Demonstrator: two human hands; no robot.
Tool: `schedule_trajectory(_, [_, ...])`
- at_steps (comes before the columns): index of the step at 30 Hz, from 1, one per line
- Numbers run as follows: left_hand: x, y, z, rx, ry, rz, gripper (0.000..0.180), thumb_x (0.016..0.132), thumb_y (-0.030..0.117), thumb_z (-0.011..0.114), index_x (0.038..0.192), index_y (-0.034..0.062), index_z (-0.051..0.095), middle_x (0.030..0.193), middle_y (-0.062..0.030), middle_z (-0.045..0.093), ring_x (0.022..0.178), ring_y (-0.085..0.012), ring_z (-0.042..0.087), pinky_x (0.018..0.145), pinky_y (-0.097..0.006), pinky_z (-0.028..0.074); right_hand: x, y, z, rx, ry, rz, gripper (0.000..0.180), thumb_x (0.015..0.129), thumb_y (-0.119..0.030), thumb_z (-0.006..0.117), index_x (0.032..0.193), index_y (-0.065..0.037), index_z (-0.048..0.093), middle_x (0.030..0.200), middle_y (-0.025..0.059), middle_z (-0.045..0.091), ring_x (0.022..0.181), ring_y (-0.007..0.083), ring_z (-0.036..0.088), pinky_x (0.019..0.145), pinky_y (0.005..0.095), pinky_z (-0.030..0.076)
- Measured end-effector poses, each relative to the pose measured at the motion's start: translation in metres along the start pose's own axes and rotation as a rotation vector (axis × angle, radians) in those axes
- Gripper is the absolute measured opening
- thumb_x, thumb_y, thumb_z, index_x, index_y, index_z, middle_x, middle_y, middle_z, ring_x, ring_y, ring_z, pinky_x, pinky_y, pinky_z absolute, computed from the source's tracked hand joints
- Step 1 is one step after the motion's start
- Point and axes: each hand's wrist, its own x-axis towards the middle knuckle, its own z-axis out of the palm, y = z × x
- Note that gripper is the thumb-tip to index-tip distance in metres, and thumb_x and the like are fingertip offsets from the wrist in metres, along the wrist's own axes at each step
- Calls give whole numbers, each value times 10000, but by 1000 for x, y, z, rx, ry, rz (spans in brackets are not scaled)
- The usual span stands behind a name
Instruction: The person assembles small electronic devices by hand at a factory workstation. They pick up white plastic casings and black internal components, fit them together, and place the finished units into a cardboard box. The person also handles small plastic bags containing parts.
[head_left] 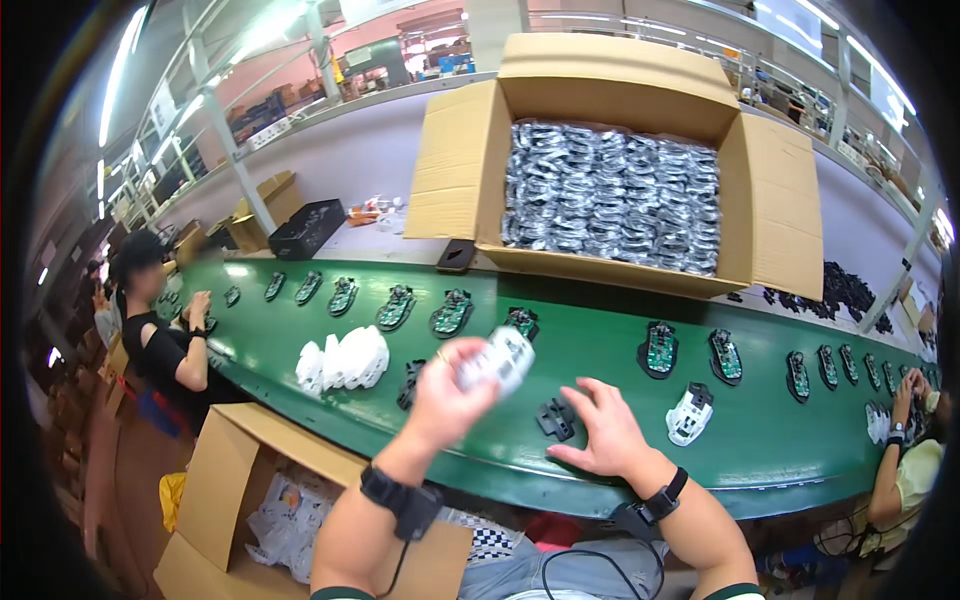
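Note:
My left hand point(447, 388) is raised above the green conveyor belt point(600, 420) and is shut on a white mouse shell point(500, 358), which is motion-blurred. My right hand point(600, 432) lies flat with fingers spread on the belt's near edge, touching a small black plastic part point(555, 418). To its right sits a white-and-black mouse base point(690, 413). Several black mouse bases with green circuit boards point(660, 349) are spaced along the belt. A pile of white shells point(345, 361) lies on the belt to my left.
A big open cardboard box point(620, 160) full of bagged cables stands behind the belt. Another open box point(250, 500) holding plastic bags sits by my left knee. One person point(165, 340) sits at the left, another's arm point(900, 440) reaches in at the right.

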Motion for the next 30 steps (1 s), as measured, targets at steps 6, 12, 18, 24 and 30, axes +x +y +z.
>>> schedule_trajectory(6, [-48, -10, 21, -67, -175, -231, 523, 854, 13, 768, 1317, -61, 536, 1216, -112, 660, 1099, -158, 651, 961, -315, 538, 6, 16, 3, 193, -266, -77, 633, 812, -303, 817, 1372, -106, 600, 1412, 143, 580, 1281, 357, 549, 1085, 479, 436])
schedule_trajectory(12, [-31, -21, 18, -203, -88, -257, 493, 863, 31, 761, 1297, -55, 544, 1202, -117, 662, 1079, -167, 658, 929, -317, 555, 20, 5, 20, 114, -163, -23, 528, 835, -304, 816, 1246, -39, 620, 1258, 143, 664, 1155, 332, 631, 984, 431, 506])
schedule_trajectory(18, [-18, -21, 27, 204, -88, -33, 490, 818, 65, 748, 1268, -48, 591, 1127, -131, 696, 996, -154, 672, 884, -312, 557, 15, 8, 37, 878, 128, 307, 561, 948, -205, 748, 1393, 34, 504, 1317, 185, 654, 1152, 245, 672, 971, 355, 556])
schedule_trajectory(24, [-28, -14, 36, 288, -79, 150, 476, 810, 69, 754, 1247, -50, 607, 1055, -130, 717, 927, -164, 687, 836, -313, 562, 14, 2, 26, 789, 70, 139, 569, 924, -168, 783, 1413, 22, 563, 1379, 172, 622, 1181, 243, 662, 993, 356, 552])
schedule_trajectory(30, [-33, -17, 36, 259, -39, 148, 480, 811, 65, 769, 1247, -49, 603, 1043, -131, 713, 917, -157, 683, 823, -309, 560, 13, -7, 22, 792, 112, 100, 589, 918, -197, 789, 1417, 30, 573, 1408, 205, 609, 1250, 276, 627, 1021, 371, 531])
